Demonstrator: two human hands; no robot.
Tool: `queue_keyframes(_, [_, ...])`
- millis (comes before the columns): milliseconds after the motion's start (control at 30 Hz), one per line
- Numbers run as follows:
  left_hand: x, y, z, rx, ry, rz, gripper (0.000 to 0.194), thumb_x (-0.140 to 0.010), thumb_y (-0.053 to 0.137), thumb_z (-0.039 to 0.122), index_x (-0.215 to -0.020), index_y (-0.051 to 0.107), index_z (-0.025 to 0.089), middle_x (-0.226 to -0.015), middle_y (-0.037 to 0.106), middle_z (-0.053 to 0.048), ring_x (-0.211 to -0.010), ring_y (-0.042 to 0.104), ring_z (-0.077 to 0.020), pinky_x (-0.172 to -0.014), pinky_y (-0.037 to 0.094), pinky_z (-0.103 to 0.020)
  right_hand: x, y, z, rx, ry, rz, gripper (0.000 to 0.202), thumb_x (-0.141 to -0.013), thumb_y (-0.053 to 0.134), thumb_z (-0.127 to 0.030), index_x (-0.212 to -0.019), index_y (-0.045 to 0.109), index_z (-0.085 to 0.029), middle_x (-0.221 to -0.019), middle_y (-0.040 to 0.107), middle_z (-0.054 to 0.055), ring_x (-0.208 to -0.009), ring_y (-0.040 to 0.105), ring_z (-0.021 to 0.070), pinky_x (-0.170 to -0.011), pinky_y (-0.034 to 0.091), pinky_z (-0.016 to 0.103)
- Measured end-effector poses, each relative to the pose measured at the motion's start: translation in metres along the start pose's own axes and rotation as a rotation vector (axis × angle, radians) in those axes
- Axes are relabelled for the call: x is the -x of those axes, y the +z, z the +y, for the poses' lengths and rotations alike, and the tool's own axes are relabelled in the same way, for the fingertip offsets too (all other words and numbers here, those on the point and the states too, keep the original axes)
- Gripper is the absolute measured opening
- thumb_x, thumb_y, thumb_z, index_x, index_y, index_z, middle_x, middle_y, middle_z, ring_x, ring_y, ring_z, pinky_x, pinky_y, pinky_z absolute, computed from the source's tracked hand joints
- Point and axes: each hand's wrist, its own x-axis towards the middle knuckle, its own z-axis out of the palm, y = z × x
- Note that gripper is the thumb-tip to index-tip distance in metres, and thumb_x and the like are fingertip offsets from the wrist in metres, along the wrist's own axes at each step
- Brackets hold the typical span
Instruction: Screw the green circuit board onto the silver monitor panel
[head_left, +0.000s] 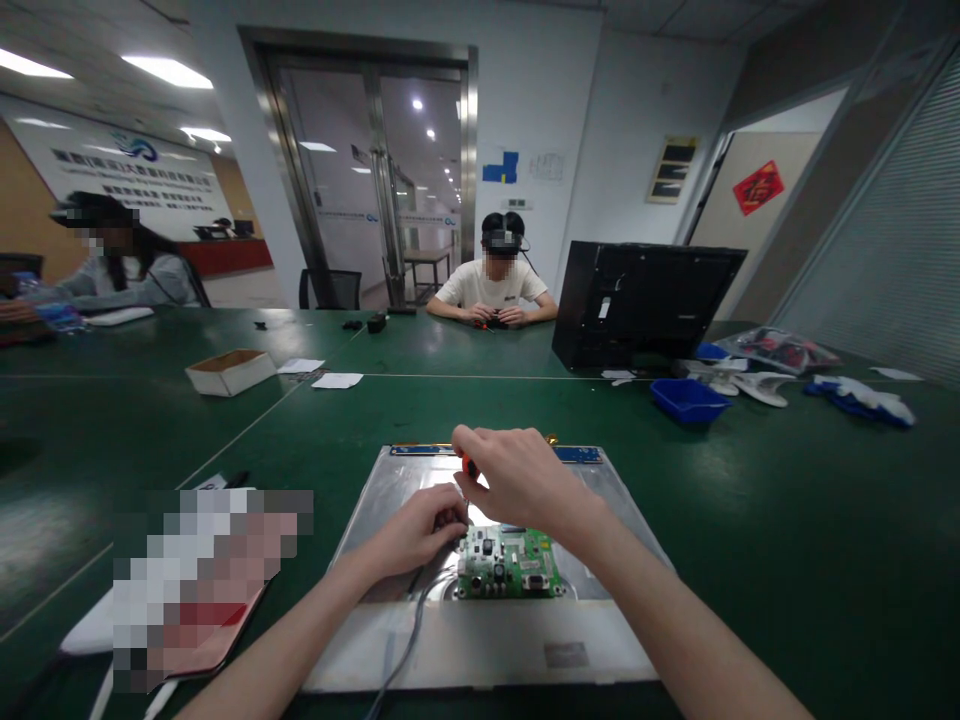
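My right hand (510, 475) is closed around the orange and black handle of a screwdriver (470, 467). The screwdriver stands roughly upright, its thin shaft pointing down to the top left corner of a green circuit board (510, 562). Beside that corner my left hand (435, 522) has its fingers curled together at the shaft's lower end; what they pinch, if anything, is hidden. The board lies on the metal back of a flat display panel (480, 640), which has a narrow blue circuit strip (420, 451) along its far edge. A grey cable (411, 640) runs under my left wrist.
Left of the panel lie a white device and a pink phone-like object (225, 640), partly blurred. Farther off are an open white box (231, 374), a blue tray (688, 400), a black monitor (645, 305) and gloves (862, 400). Two people sit at the green table (300, 440).
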Motion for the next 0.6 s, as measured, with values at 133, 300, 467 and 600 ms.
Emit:
queue_keyframes(133, [-0.0002,-0.0011,0.0023,0.005,-0.006,-0.001,0.003,-0.079,0.056,0.013,-0.080,0.058,0.015,-0.076,0.058,0.000,-0.067,0.049,-0.0132,-0.061,0.037,-0.023,0.0011,0.0005,0.0013,-0.003,-0.005,0.014,0.013,-0.083,0.050,-0.033,-0.088,0.048,-0.021,-0.077,0.066,-0.001,-0.060,0.054,0.0125,-0.049,0.016,0.028])
queue_keyframes(300, [-0.0007,-0.0032,0.0060,-0.023,0.009,-0.018,0.007,-0.078,0.056,0.011,-0.080,0.060,0.016,-0.078,0.059,-0.001,-0.071,0.050,-0.0139,-0.065,0.037,-0.023,0.0010,0.0006,0.0020,0.002,0.004,0.009,0.012,-0.083,0.050,-0.032,-0.090,0.048,-0.022,-0.076,0.065,-0.001,-0.060,0.054,0.0126,-0.049,0.015,0.028])
queue_keyframes(467, [-0.0006,-0.0013,0.0016,-0.018,0.016,0.002,0.005,-0.079,0.056,0.012,-0.080,0.059,0.016,-0.080,0.059,-0.001,-0.071,0.051,-0.0138,-0.066,0.038,-0.024,0.0015,0.0004,0.0012,-0.021,-0.003,0.020,0.014,-0.079,0.050,-0.025,-0.091,0.046,-0.020,-0.081,0.065,0.000,-0.061,0.054,0.0123,-0.048,0.015,0.028])
queue_keyframes(600, [-0.0004,-0.0009,-0.0005,-0.006,0.009,-0.017,0.007,-0.079,0.055,0.011,-0.081,0.060,0.016,-0.078,0.058,0.000,-0.070,0.050,-0.0135,-0.064,0.038,-0.023,0.0009,0.0018,0.0019,-0.010,0.028,0.014,0.014,-0.082,0.049,-0.032,-0.090,0.046,-0.021,-0.077,0.065,0.000,-0.062,0.055,0.0133,-0.048,0.015,0.028])
